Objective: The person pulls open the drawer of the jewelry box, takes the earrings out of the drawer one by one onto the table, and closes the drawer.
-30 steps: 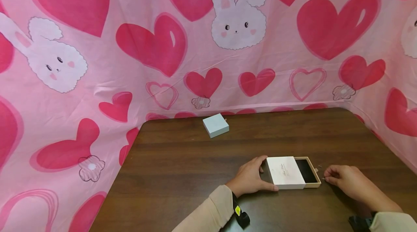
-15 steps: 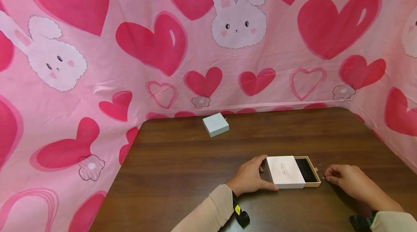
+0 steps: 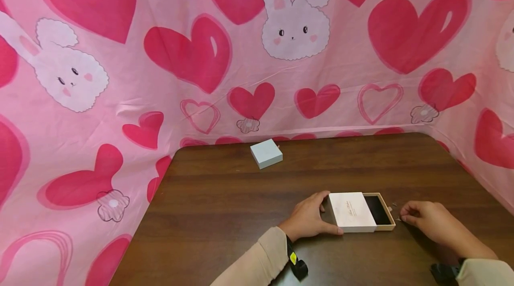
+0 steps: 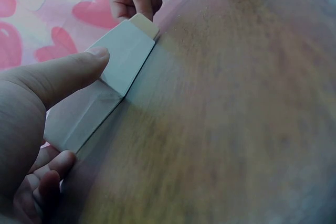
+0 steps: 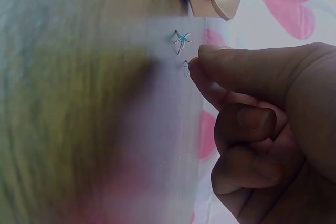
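Note:
A white drawer-style gift box [image 3: 351,213] lies on the table, its tray [image 3: 379,210] with a dark lining pulled partly out to the right. My left hand [image 3: 307,217] grips the sleeve's left end, thumb [image 4: 79,74] along its near side. Just right of the tray, my right hand [image 3: 431,223] pinches a tiny silvery earring [image 3: 398,219] between thumb and index finger. Another tiny piece [image 3: 394,205] lies by the tray's pull tab. A star shape with a teal centre [image 5: 182,39] shows near the fingertips in the right wrist view; which piece it is I cannot tell.
A second, closed white box [image 3: 267,154] sits at the back of the brown wooden table [image 3: 225,205]. Pink cloth [image 3: 172,67] printed with hearts and rabbits hangs behind and along both sides.
Both hands and the box stay where they were. Only the tiny earring at my right fingertips looks slightly turned.

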{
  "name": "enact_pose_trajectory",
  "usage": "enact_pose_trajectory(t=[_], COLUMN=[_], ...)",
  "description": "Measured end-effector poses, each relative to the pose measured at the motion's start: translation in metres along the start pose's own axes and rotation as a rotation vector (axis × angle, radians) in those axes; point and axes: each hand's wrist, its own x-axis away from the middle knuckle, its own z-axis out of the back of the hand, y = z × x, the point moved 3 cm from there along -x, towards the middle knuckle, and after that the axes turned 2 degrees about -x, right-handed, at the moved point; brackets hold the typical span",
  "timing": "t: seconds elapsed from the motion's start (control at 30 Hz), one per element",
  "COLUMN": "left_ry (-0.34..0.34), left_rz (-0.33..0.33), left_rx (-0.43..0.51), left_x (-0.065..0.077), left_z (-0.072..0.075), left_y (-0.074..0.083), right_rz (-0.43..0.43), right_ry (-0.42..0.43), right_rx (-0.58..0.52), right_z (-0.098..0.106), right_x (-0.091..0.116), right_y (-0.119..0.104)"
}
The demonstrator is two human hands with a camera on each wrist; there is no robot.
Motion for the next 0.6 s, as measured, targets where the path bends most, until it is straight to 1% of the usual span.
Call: enact_pose_trajectory(t=[0.2,0.37,0.47,0.6], left_ry=[-0.004,-0.010,-0.009,-0.003], left_rz=[-0.001,0.005,0.000,-0.005], left_rx=[0.003,0.011,0.010,0.011], left_x=[0.0007,0.0004,0.0007,0.0011], left_z=[0.0007,0.0001,0.0004,0.0011], left_y=[0.0005,-0.0001,0.0003,0.0008], right_rz=[0.018,0.056,0.062,0.041], right_ry=[0.017,0.083,0.108,0.095], right_rx=[-0.005,-0.012,-0.019,-0.037], right_z=[0.0009,0.0004,0.0001,0.0001], right_x=[-0.0017,-0.0018,-0.0022,-0.0039], right_y=[-0.0027,-0.0055,-0.0064,-0.0070])
